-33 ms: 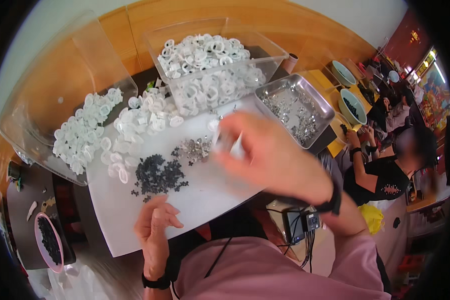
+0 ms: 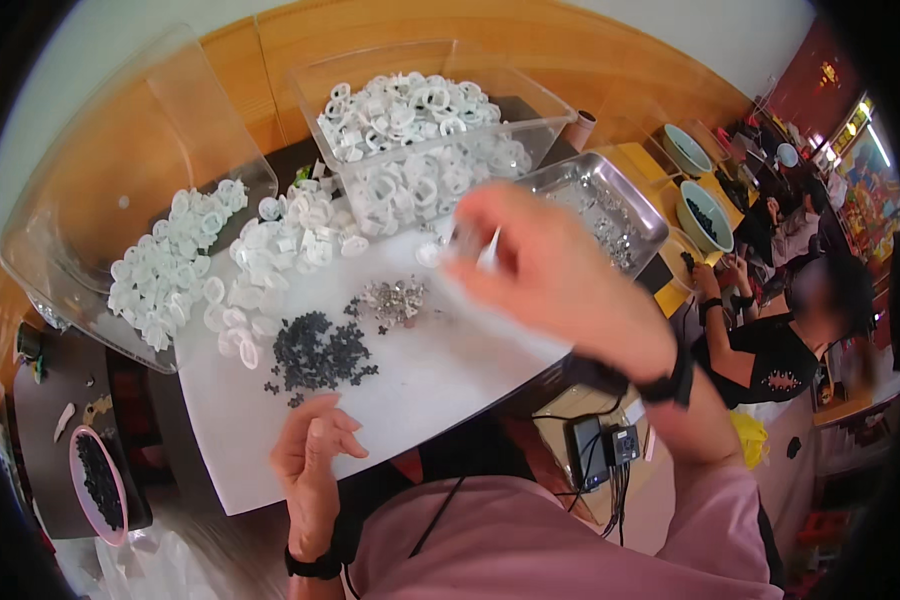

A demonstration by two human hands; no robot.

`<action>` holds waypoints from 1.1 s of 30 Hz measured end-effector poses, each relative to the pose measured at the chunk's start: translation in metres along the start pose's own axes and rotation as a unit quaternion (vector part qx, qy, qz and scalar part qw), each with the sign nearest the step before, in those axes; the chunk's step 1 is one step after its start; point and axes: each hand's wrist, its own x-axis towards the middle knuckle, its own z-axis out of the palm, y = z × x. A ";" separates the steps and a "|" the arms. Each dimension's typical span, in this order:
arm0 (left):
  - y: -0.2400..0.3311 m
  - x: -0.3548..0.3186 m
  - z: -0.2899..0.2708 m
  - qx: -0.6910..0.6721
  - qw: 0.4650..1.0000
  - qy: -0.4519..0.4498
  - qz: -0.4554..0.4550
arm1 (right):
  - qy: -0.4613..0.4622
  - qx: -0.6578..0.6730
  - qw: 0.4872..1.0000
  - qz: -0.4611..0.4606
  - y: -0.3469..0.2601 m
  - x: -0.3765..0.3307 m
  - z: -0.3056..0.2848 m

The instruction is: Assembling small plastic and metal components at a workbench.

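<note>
My right hand (image 2: 560, 280), blurred by motion, is raised over the far right of the white work sheet (image 2: 420, 390). A small white pointed piece (image 2: 490, 250) shows between its bent thumb and fingers; the rest of that piece is hidden or smeared. Palm side up at the sheet's front edge, my left hand (image 2: 315, 445) has loosely bent, parted fingers and no visible object in them. Just beyond it lies a heap of small black parts (image 2: 315, 352). A smaller heap of shiny metal parts (image 2: 394, 300) adjoins it, and loose white plastic rings (image 2: 300, 230) are piled farther back.
A clear bin of white rings (image 2: 420, 175) stands at the back, with a tipped clear bin (image 2: 120, 200) to its left. Behind my right hand is a metal tray (image 2: 630, 205). A pink bowl (image 2: 98, 490) sits far left; a person (image 2: 770, 340) works at the right.
My right hand has moved up and slightly right, away from the metal parts, with the white piece still in its fingers. My left hand is nearly unmoved.
</note>
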 end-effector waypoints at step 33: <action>0.036 -0.008 -0.014 -0.020 0.998 -0.002 -0.063 | -0.280 -0.048 0.953 -0.101 -0.018 0.041 0.089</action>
